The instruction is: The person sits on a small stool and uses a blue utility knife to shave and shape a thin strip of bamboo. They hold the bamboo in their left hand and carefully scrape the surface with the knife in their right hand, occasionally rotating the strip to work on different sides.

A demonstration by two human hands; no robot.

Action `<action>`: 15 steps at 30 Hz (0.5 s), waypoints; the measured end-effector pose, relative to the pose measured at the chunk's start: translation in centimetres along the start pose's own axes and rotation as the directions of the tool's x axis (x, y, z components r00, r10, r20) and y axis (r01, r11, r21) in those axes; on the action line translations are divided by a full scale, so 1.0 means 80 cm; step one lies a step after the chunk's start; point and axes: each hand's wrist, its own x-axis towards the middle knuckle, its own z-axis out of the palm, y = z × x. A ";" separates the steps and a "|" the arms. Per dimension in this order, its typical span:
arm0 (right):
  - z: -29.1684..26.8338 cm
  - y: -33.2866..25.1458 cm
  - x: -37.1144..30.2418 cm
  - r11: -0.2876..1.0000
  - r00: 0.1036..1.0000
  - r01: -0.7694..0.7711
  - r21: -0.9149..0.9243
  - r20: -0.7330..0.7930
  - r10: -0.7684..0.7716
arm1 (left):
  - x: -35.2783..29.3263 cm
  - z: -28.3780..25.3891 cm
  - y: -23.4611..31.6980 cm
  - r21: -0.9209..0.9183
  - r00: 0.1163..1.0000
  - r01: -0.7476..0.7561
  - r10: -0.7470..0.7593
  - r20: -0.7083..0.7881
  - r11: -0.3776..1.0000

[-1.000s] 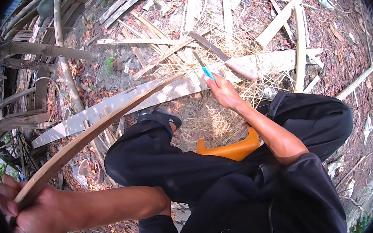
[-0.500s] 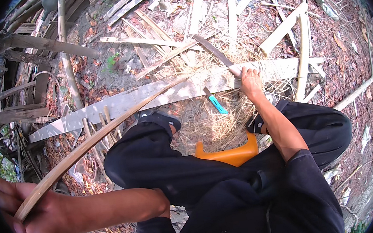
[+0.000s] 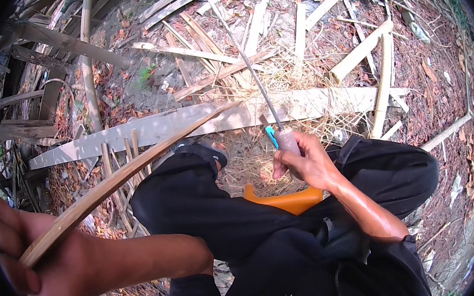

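Note:
At the lower left, my left hand (image 3: 48, 263) is closed round the near end of a long wooden strip (image 3: 130, 167). The strip slants up to the right and tapers to a tip over a long grey plank (image 3: 149, 127); whether the two touch, I cannot tell. My right hand (image 3: 309, 161) grips the pale handle of a machete (image 3: 246, 61), its blade seen nearly edge-on and pointing away, up to the left. Beside that handle a turquoise utility knife (image 3: 270, 136) lies on the ground, partly hidden. Thin shavings (image 3: 298, 76) lie around the plank.
An orange plastic stool (image 3: 288, 201) shows between my bent legs. Cut wood strips (image 3: 205, 51) lie scattered beyond the plank, and short stakes (image 3: 108, 172) stand by my left knee. Stacked old boards (image 3: 67, 41) fill the far left. A branch (image 3: 446, 132) lies at right.
My right hand has drawn back from the plank toward my body with the machete, whose blade has turned from flat to edge-on. My left hand keeps the strip almost in the same place.

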 end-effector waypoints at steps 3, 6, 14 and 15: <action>0.037 0.017 -0.041 0.927 1.000 -0.024 -0.375 -0.012 0.021 | -0.001 0.007 0.002 0.027 1.000 -0.018 0.018 0.000 0.999; 0.036 0.036 -0.041 0.875 0.995 -0.091 -0.475 -0.085 0.058 | -0.006 0.011 0.009 0.071 1.000 -0.024 0.024 0.011 0.997; 0.031 -0.028 -0.032 0.934 0.978 0.099 -0.344 -0.141 -0.156 | -0.014 0.016 0.008 0.036 0.998 -0.061 0.061 0.003 0.997; 0.024 -0.001 -0.024 0.912 0.980 0.077 -0.403 -0.139 -0.144 | -0.015 0.017 0.008 0.048 0.998 -0.065 0.066 -0.005 0.997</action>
